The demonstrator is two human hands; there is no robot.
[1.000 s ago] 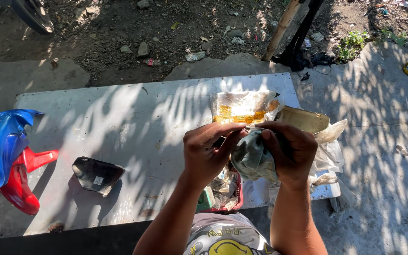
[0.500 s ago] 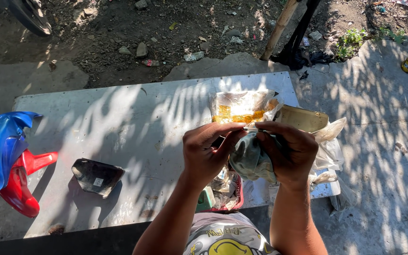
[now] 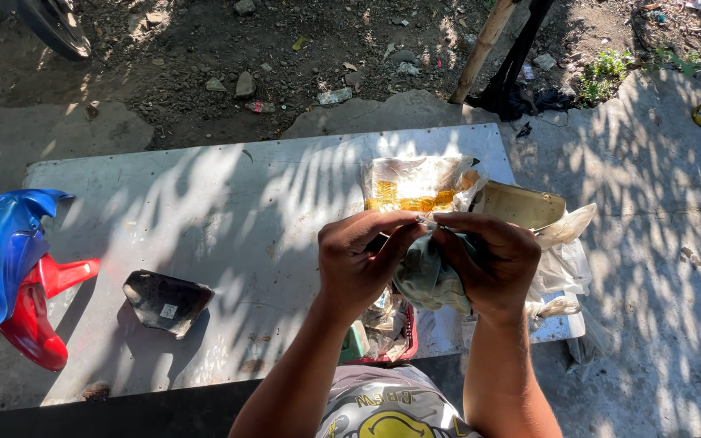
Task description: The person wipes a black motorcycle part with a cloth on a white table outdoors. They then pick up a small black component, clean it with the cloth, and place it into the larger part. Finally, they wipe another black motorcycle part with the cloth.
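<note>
Head view looks straight down on a pale metal counter [image 3: 229, 211] dappled with leaf shade, and both hands meet above its near right part. The left hand [image 3: 359, 259] and the right hand [image 3: 492, 264] each have their grip closed on one crumpled grey-green cloth [image 3: 427, 280], fingertips pinching its top edge while the bulk hangs between the palms, held clear of the counter.

Below the hands, at the counter's near edge, sits one small red basket [image 3: 391, 337] stuffed with wrappers and small packets; what they are I cannot tell. Beyond the hands lies one clear plastic bag [image 3: 415, 185] with something yellow inside, and just right of it one tan curved panel [image 3: 521, 205] resting on a heap of white plastic bags [image 3: 565, 259].

On the left part lies one dark shiny panel piece [image 3: 164, 302], alone. At the far left end two vehicle fairings overlap: one blue fairing [image 3: 6, 247] on one red fairing [image 3: 38, 316].
</note>
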